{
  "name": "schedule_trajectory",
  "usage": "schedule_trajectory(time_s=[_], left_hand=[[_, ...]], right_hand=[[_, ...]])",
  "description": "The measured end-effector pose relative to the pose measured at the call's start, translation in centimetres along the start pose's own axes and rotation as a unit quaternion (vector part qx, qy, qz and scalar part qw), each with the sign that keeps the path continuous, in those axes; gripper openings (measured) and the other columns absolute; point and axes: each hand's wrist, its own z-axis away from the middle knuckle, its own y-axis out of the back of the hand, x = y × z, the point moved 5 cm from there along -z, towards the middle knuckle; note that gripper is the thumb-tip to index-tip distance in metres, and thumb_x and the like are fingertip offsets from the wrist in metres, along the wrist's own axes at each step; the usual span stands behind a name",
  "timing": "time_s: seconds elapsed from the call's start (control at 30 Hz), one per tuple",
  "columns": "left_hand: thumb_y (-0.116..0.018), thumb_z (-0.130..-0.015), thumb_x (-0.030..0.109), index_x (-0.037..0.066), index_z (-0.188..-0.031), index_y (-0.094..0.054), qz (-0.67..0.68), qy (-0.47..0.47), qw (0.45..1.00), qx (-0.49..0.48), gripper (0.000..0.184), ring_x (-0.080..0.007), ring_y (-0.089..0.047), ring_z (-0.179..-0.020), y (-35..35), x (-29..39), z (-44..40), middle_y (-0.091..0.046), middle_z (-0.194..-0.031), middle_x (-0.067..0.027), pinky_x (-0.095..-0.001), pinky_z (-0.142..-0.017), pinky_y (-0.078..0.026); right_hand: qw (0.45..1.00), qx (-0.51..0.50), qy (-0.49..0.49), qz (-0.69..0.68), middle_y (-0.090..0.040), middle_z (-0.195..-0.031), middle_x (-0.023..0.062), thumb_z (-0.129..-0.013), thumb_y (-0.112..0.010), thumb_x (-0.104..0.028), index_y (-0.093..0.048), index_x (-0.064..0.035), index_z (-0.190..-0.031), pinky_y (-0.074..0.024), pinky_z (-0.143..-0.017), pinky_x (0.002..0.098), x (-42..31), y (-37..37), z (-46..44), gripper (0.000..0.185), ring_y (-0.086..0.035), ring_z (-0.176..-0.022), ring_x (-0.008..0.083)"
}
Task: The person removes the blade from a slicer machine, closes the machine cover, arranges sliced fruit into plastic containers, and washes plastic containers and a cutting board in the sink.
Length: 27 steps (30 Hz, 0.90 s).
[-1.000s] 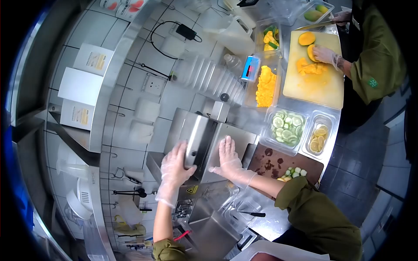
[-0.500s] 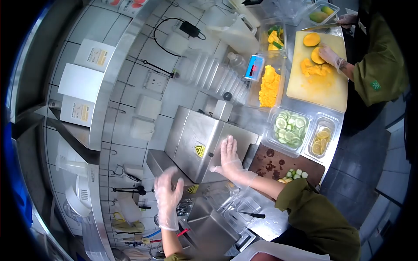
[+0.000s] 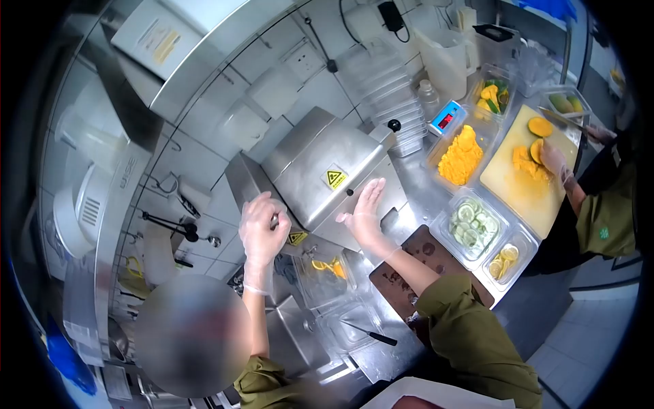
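Note:
A steel box-shaped machine [image 3: 320,163] with yellow warning labels stands in front of me against the wall. My left hand [image 3: 264,228], in a clear glove, is at the machine's left front corner. Its fingers are curled in, with a small dark spot showing between them; I cannot make out what it is. My gloved right hand [image 3: 368,218] lies open with fingers stretched along the machine's front right face. Below the machine, between my arms, a clear container [image 3: 323,286] has yellow-orange strips [image 3: 332,267] in it.
A knife [image 3: 371,332] rests by a clear tub over the counter. Right of my arm are a brown board [image 3: 402,269], lime slices [image 3: 473,225], lemon slices [image 3: 504,261] and mango pulp [image 3: 461,157]. A co-worker's gloved hand [image 3: 553,158] holds mango on a cutting board [image 3: 514,180].
My view has turned and shifted. My left hand has gone from spread fingers to curled ones at the machine's corner. My right hand stays open against the machine. Yellow-orange strips now show in the container.

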Motion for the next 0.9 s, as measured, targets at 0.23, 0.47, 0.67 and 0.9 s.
schedule_trajectory(time_s=[0.23,0.47,0.67,0.9], left_hand=[[-0.061,-0.068,0.010,0.011,-0.071,-0.057,0.011,0.004,1.000,0.015,0.005,-0.0257,-0.060,-0.101,0.2,-1.0,0.4,-0.063,-0.083,-0.0006,-0.0551,-0.094,-0.039],[-0.062,-0.077,0.022,0.007,-0.082,-0.064,0.083,-0.070,0.993,-0.042,0.016,-0.0294,-0.056,-0.104,-0.5,-4.8,0.6,-0.064,-0.101,-0.0101,-0.0431,-0.091,-0.040],[-0.050,-0.087,0.023,0.006,-0.094,-0.064,0.160,-0.103,0.977,-0.091,0.023,-0.0291,-0.050,-0.114,-0.5,-8.2,-1.6,-0.063,-0.104,-0.0091,-0.0392,-0.097,-0.037],[-0.054,-0.082,0.011,0.002,-0.113,-0.055,0.313,0.246,0.868,0.297,0.033,-0.0269,-0.052,-0.111,-0.5,-13.1,8.3,-0.057,-0.114,-0.0147,-0.0354,-0.095,-0.038]], right_hand=[[1.000,-0.021,-0.002,-0.018,0.015,-0.142,0.0371,-0.069,-0.076,-0.025,0.014,0.0104,-0.137,-0.0068,-0.112,0.0481,0.2,-0.5,0.4,0.119,0.009,-0.135,0.0493],[0.995,-0.042,0.084,-0.035,-0.002,-0.145,0.0342,-0.079,-0.068,-0.037,-0.002,0.0103,-0.140,-0.0125,-0.112,0.0433,1.7,2.6,0.4,0.102,-0.007,-0.136,0.0439],[0.999,0.027,0.010,-0.039,-0.017,-0.142,0.0304,-0.082,-0.065,-0.041,-0.015,0.0098,-0.139,-0.0190,-0.111,0.0397,0.7,5.4,-3.9,0.091,-0.018,-0.135,0.0389],[0.994,-0.021,0.101,-0.023,-0.033,-0.137,0.0260,-0.088,-0.057,-0.025,-0.028,0.0065,-0.136,-0.0275,-0.106,0.0360,-4.7,2.2,3.0,0.064,-0.035,-0.128,0.0334]])
